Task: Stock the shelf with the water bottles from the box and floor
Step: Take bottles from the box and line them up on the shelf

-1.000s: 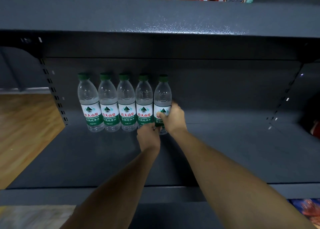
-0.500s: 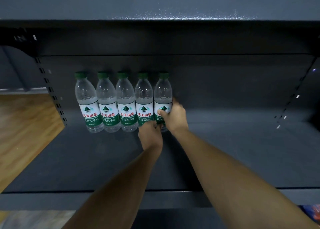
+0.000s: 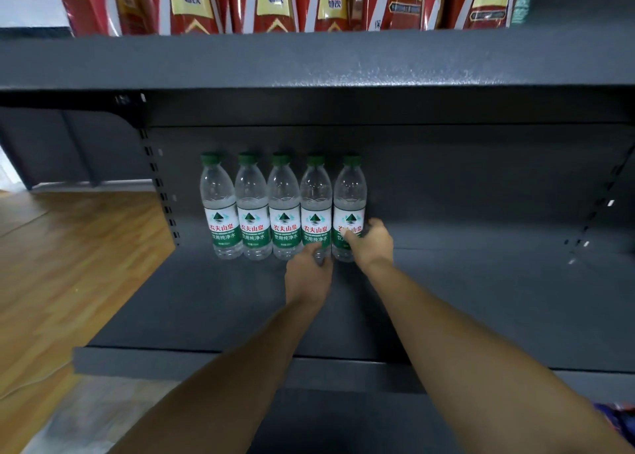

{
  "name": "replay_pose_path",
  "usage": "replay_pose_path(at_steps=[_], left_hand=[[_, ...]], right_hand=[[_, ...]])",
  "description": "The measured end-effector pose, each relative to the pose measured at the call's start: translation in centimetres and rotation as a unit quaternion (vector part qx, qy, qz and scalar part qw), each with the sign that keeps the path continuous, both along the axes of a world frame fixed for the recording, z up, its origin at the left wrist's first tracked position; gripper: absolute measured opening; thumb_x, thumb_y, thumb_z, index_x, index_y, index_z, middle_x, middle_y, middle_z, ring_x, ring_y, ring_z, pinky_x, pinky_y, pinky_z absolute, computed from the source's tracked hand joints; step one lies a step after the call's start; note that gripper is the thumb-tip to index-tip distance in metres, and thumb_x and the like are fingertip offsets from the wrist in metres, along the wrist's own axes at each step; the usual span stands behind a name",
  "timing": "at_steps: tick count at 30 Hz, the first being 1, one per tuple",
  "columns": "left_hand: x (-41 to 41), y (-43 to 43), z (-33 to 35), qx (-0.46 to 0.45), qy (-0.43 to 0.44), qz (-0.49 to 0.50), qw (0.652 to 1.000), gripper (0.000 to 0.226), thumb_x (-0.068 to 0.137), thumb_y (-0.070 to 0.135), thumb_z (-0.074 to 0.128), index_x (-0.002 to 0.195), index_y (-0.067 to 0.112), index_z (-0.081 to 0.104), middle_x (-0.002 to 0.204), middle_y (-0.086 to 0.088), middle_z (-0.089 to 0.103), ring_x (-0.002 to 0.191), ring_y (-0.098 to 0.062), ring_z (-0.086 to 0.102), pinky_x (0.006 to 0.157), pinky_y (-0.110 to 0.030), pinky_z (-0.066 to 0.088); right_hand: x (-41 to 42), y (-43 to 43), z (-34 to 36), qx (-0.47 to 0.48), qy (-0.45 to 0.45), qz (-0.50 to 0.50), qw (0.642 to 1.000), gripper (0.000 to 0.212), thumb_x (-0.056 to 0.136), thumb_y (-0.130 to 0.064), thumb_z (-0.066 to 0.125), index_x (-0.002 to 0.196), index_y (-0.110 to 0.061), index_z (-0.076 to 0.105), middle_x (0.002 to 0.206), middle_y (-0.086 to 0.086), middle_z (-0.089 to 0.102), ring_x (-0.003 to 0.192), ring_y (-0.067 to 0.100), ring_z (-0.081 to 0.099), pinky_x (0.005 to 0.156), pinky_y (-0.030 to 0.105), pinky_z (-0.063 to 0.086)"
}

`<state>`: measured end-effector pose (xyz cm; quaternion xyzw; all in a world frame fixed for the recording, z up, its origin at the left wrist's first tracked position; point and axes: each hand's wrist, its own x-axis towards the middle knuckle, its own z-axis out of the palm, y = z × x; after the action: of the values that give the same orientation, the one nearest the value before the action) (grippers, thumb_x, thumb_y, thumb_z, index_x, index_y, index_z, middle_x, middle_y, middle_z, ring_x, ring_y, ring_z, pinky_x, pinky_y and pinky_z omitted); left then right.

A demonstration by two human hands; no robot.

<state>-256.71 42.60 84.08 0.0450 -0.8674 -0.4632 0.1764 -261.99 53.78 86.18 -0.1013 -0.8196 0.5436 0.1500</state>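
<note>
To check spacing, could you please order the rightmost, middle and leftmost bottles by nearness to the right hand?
1. Rightmost bottle, gripped by the right hand.
2. Middle bottle, centre of the row.
3. Leftmost bottle, far left end of the row.

Five water bottles (image 3: 283, 209) stand in a row on the gray shelf (image 3: 481, 299), where the left hand (image 3: 307, 275) holds the fourth bottle (image 3: 316, 206) and the right hand (image 3: 371, 244) holds the last bottle (image 3: 349, 199) at its 3 o'clock side.
</note>
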Motion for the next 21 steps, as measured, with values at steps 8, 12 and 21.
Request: replay_pose_path(at_steps=[8, 12, 21], left_hand=[[4.5, -3.3, 0.3, -0.026, 0.001, -0.011, 1.000, 0.037, 0.091, 0.021, 0.059, 0.128, 0.016, 0.059, 0.119, -0.010, 0.067, 0.111, -0.027, 0.062, 0.093, -0.036, 0.051], [6.5, -5.5, 1.7, -0.029, 0.013, -0.004, 0.999, 0.038, 0.091, 0.020, 0.058, 0.129, 0.013, 0.058, 0.117, -0.014, 0.067, 0.108, -0.031, 0.062, 0.090, -0.034, 0.048], [14.8, -12.4, 3.1, -0.053, 0.013, -0.042, 0.998, 0.041, 0.092, 0.023, 0.056, 0.132, 0.016, 0.055, 0.102, -0.014, 0.071, 0.092, -0.031, 0.066, 0.081, -0.037, 0.053]], right_hand=[[6.2, -2.5, 0.3, 0.009, 0.001, 0.031, 0.999, 0.055, 0.089, -0.030, 0.068, 0.132, -0.003, 0.048, 0.125, 0.011, 0.059, 0.111, 0.023, 0.056, 0.087, 0.027, 0.041], [10.1, -4.2, 1.6, 0.014, 0.013, 0.025, 0.999, 0.055, 0.090, -0.027, 0.068, 0.134, -0.004, 0.047, 0.131, 0.013, 0.058, 0.114, 0.025, 0.056, 0.090, 0.026, 0.041], [21.0, -10.7, 3.0, 0.030, 0.022, -0.014, 0.999, 0.057, 0.089, -0.028, 0.069, 0.136, -0.005, 0.047, 0.135, 0.010, 0.056, 0.126, 0.027, 0.051, 0.100, 0.027, 0.038]])
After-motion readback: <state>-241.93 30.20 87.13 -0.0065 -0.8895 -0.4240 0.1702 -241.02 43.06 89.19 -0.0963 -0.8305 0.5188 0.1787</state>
